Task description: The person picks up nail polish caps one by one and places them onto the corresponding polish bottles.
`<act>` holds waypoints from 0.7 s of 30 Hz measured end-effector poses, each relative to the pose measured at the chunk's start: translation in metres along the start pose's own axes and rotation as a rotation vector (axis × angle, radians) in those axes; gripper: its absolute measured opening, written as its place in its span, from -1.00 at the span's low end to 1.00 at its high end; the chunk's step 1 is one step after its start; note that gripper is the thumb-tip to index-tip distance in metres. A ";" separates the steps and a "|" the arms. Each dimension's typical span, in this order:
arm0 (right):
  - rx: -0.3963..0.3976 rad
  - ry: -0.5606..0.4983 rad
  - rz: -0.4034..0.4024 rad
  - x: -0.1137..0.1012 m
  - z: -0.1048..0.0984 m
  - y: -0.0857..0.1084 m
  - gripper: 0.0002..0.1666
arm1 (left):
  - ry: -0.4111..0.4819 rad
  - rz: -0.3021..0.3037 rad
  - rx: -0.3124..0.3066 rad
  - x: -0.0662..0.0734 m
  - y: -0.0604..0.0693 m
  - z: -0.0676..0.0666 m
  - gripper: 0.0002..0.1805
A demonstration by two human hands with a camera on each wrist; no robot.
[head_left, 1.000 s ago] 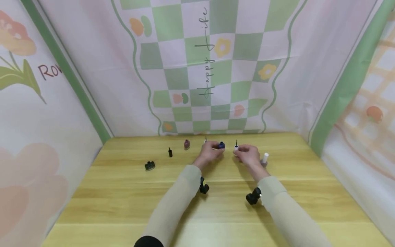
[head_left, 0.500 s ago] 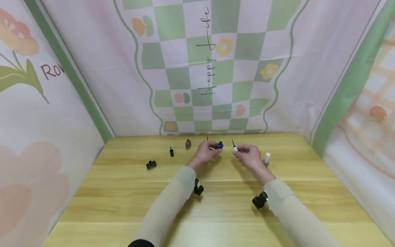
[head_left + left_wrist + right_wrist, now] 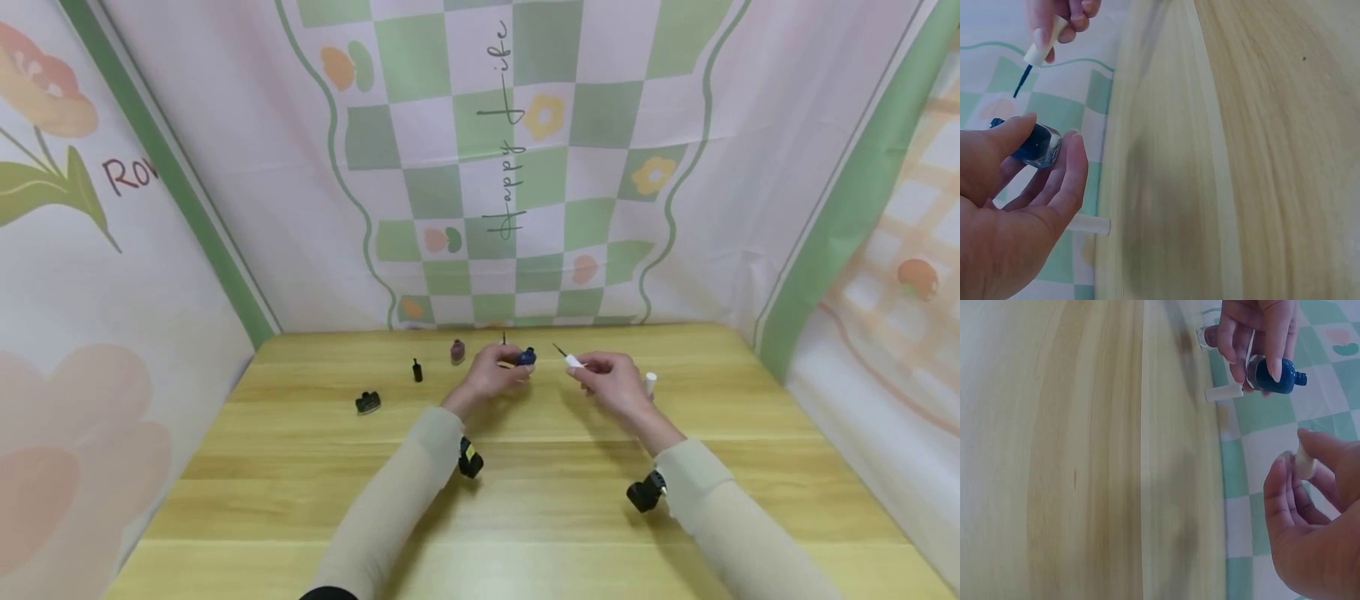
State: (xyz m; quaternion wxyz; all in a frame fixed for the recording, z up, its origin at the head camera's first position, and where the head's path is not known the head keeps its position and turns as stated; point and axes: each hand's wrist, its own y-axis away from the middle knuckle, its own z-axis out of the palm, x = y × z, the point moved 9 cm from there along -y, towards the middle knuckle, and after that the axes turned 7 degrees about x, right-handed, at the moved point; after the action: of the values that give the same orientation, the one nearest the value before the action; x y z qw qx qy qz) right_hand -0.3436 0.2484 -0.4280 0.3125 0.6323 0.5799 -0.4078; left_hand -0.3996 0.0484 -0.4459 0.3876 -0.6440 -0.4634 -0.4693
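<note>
My left hand (image 3: 489, 373) pinches a small dark blue polish bottle (image 3: 527, 357) between thumb and fingers; its neck is uncapped. In the left wrist view the bottle (image 3: 1039, 145) lies tilted above the palm. To the right, my right hand (image 3: 617, 382) pinches a white brush cap (image 3: 573, 362) whose dark brush points up and to the left, apart from the bottle. The brush tip (image 3: 1020, 84) hangs over the bottle's neck side in the left wrist view. Another white cap (image 3: 1224, 393) stands on the table behind my left hand.
On the wooden table (image 3: 525, 500) at the left are a black bottle (image 3: 368, 402), a black brush cap (image 3: 417, 371) and a mauve bottle (image 3: 457, 352). A white-capped bottle (image 3: 650, 384) stands partly hidden behind my right hand. A patterned cloth (image 3: 480, 167) hangs behind.
My left hand has moved a little left with the blue bottle. In my right hand the brush cap has tilted from upright towards the left.
</note>
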 end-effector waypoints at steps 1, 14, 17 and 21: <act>-0.002 -0.005 -0.005 -0.001 -0.001 0.001 -0.54 | 0.015 -0.003 -0.003 0.000 0.001 0.000 -0.76; -0.037 -0.121 -0.074 -0.016 -0.006 0.004 -0.52 | 0.048 0.026 -0.091 0.004 0.009 0.001 -0.77; -0.030 -0.132 -0.086 -0.019 -0.009 0.005 -0.53 | 0.052 0.049 -0.123 0.007 0.012 0.002 -0.79; -0.037 -0.155 -0.095 -0.020 -0.012 0.004 -0.52 | 0.064 0.063 -0.142 0.007 0.014 0.002 -0.80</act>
State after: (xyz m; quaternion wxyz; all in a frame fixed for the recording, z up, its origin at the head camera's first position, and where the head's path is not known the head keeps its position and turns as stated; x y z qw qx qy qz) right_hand -0.3377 0.2484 -0.4054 0.3482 0.5649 0.5907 -0.4591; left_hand -0.3844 0.0482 -0.4404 0.3702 -0.6689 -0.3957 -0.5089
